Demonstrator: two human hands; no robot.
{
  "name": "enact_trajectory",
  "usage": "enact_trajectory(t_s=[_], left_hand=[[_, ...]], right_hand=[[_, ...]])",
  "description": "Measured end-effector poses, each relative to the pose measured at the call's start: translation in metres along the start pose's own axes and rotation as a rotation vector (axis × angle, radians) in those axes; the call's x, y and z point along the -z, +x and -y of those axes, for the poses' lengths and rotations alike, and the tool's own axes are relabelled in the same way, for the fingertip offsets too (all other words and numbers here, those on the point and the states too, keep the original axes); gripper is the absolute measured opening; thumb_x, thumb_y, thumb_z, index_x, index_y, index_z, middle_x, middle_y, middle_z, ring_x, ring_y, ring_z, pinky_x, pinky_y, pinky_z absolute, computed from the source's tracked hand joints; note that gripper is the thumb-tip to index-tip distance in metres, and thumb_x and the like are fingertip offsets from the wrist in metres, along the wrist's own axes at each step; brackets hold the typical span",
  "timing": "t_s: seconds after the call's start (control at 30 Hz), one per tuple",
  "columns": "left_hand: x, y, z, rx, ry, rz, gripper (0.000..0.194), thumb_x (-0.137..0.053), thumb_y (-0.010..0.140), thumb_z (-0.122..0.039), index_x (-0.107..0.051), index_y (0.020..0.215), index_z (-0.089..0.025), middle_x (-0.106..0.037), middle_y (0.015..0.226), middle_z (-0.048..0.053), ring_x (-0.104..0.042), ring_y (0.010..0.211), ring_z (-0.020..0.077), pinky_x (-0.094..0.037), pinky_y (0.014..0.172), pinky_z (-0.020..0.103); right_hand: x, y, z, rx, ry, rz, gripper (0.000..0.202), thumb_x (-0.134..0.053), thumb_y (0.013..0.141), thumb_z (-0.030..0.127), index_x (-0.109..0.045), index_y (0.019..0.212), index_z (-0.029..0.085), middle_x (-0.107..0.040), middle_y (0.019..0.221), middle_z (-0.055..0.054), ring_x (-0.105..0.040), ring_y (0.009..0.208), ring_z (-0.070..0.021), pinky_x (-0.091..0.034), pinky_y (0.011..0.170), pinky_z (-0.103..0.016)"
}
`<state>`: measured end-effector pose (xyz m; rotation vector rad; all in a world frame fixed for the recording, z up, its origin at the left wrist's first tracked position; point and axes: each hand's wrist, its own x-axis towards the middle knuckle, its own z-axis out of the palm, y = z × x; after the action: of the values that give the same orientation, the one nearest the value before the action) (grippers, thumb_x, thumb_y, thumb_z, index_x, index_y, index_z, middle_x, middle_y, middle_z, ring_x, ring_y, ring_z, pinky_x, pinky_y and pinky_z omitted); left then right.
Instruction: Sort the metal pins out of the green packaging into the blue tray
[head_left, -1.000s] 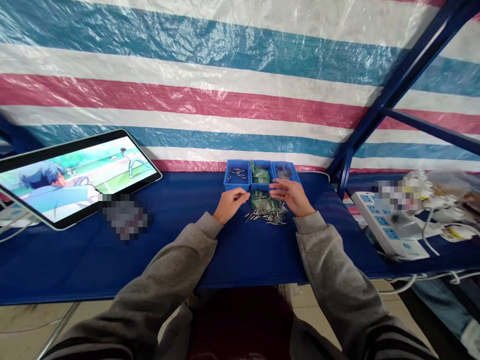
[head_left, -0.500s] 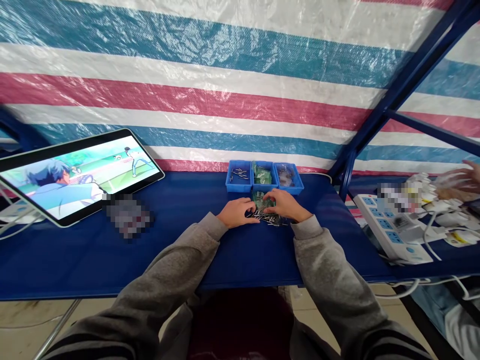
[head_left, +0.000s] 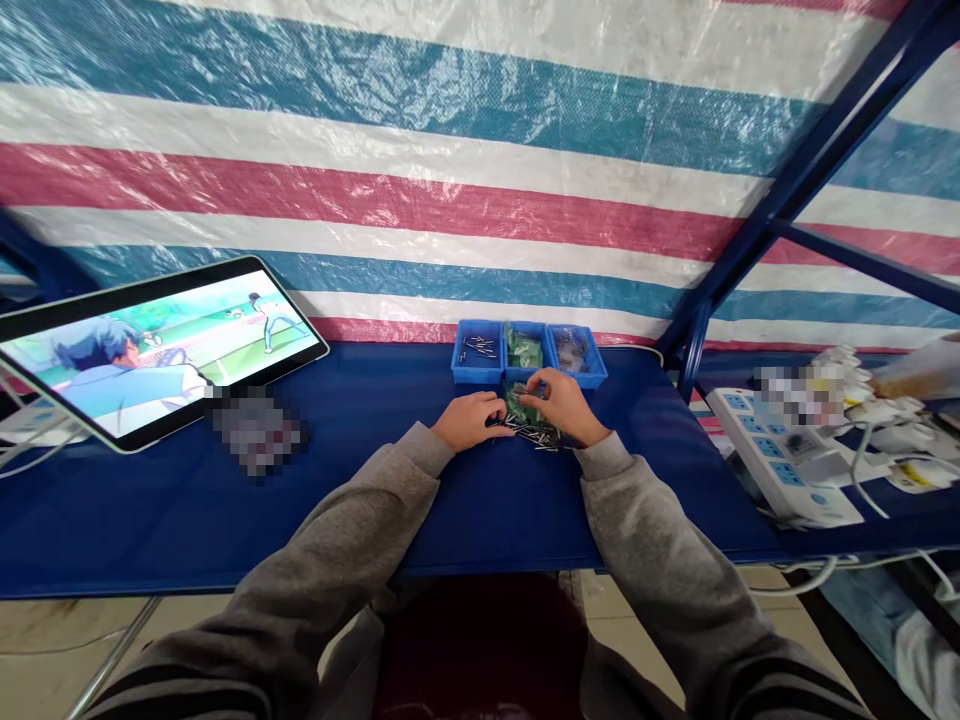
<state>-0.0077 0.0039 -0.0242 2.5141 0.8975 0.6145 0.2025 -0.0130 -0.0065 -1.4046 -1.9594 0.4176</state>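
Observation:
A loose pile of metal screws or pins (head_left: 538,434) lies on the blue table in front of me, with a green plastic packet (head_left: 516,390) at its far side. My left hand (head_left: 471,420) rests at the pile's left edge, its fingers curled and the thumb apart from them, touching the nearest pieces. Over the right side of the pile, my right hand (head_left: 564,406) has thumb and forefinger brought together in a pinch near the packet. What sits between those fingertips is too small to make out.
Behind the pile stand three joined blue bins: metal pins in the left bin (head_left: 478,374), green packets in the middle, clear bags in the right bin (head_left: 585,380). A tablet (head_left: 169,350) leans at left beside a blurred item. Power strips (head_left: 780,460) and cables lie right, beyond a blue frame post.
My right hand has lifted slightly and its fingertips have drawn together. My left hand has barely shifted. At the far right, another person's hand has left the view.

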Motion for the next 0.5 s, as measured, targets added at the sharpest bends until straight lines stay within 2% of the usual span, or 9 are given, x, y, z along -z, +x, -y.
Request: enact_trajectory(t_s=[0.1,0.17,0.3,0.43,0.5], left_hand=[[0.001,0.001,-0.004,0.03,-0.026,-0.061,0.036,-0.059,0.083,-0.055,-0.061,0.077,-0.02,-0.059,0.075,0.002,-0.054,0.07,0.017,-0.037,0.063,0.026],[0.001,0.002,-0.008,0.066,-0.082,-0.139,0.032,-0.057,0.086,-0.051,-0.063,0.082,-0.02,-0.061,0.077,0.002,-0.053,0.067,0.0158,-0.039,0.064,0.026],[0.004,0.004,-0.016,0.13,-0.289,-0.318,0.028,-0.059,0.086,-0.044,-0.067,0.095,-0.018,-0.065,0.081,0.003,-0.052,0.061,0.013,-0.042,0.063,0.026],[0.007,0.004,-0.02,0.143,-0.393,-0.388,0.023,-0.063,0.083,-0.04,-0.07,0.086,-0.018,-0.067,0.083,0.005,-0.055,0.065,0.0141,-0.042,0.059,0.025],[0.008,0.004,-0.02,0.165,-0.446,-0.402,0.024,-0.067,0.08,-0.04,-0.07,0.088,-0.018,-0.068,0.087,0.006,-0.056,0.068,0.0147,-0.042,0.058,0.024]], right_hand=[[0.002,0.001,0.002,-0.08,0.203,-0.099,0.015,-0.07,0.075,0.03,-0.06,0.079,0.019,-0.064,0.074,0.0,-0.052,0.056,-0.0128,-0.041,0.057,-0.027],[0.001,0.001,0.004,-0.09,0.327,-0.124,0.021,-0.071,0.072,0.033,-0.061,0.084,0.019,-0.065,0.074,0.0,-0.054,0.056,-0.013,-0.044,0.056,-0.027],[-0.003,-0.001,0.008,-0.096,0.495,-0.03,0.028,-0.074,0.068,0.038,-0.061,0.085,0.019,-0.063,0.072,0.001,-0.056,0.052,-0.0126,-0.045,0.051,-0.027],[-0.005,-0.004,0.015,-0.096,0.502,0.017,0.027,-0.076,0.065,0.035,-0.063,0.083,0.019,-0.062,0.07,0.001,-0.057,0.05,-0.0131,-0.047,0.049,-0.028],[-0.005,-0.005,0.019,-0.105,0.523,0.049,0.027,-0.076,0.066,0.035,-0.064,0.086,0.019,-0.061,0.066,0.002,-0.059,0.049,-0.0147,-0.05,0.05,-0.03]])
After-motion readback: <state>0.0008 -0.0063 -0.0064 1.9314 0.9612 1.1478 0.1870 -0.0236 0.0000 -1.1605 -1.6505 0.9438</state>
